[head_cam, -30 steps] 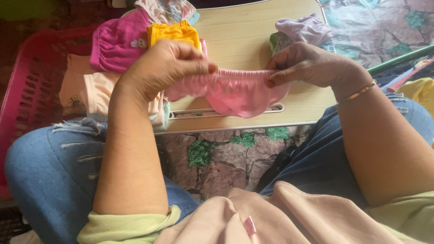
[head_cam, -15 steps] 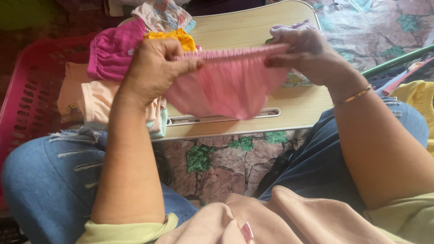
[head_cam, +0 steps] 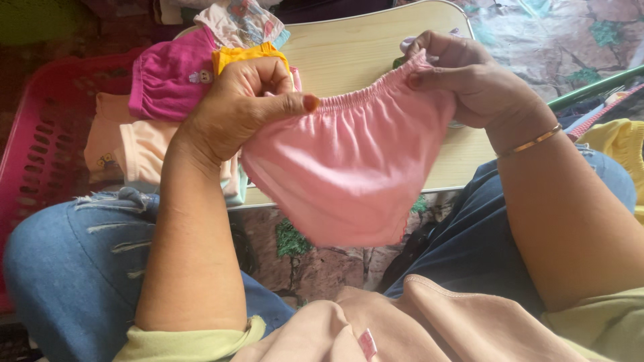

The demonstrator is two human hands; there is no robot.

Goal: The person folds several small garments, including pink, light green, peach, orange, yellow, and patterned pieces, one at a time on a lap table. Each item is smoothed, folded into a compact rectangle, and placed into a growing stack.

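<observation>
Pink underwear [head_cam: 345, 177], a small child-size pair, hangs spread in the air between both hands, over the person's lap and in front of the near edge of the counter [head_cam: 362, 47]. By its look it is light, thin knit cloth: soft, limp, with no stiffness of its own, so it sags below the waistband and would crumple wherever it is let go. It is not fragile and not slippery. The gathered elastic waistband is the firmest part and the sensible place to take hold, at its two ends, which is just where it is held.

Nearest the body, the left hand [head_cam: 235, 107] is curled narrow, thumb pressed against the bent fingers, pinching the left end of the waistband. The right hand [head_cam: 463, 77], with a thin gold bangle [head_cam: 533, 141] on its wrist, is likewise closed tight on the right end, held a little higher, so the band runs tilted.

Beyond the left hand, small folded clothes [head_cam: 171, 74] in magenta, yellow and peach are stacked on the counter's left part, next to a pink plastic basket [head_cam: 40, 134]. A pale lilac garment [head_cam: 409, 43] peeps out behind the right hand.
</observation>
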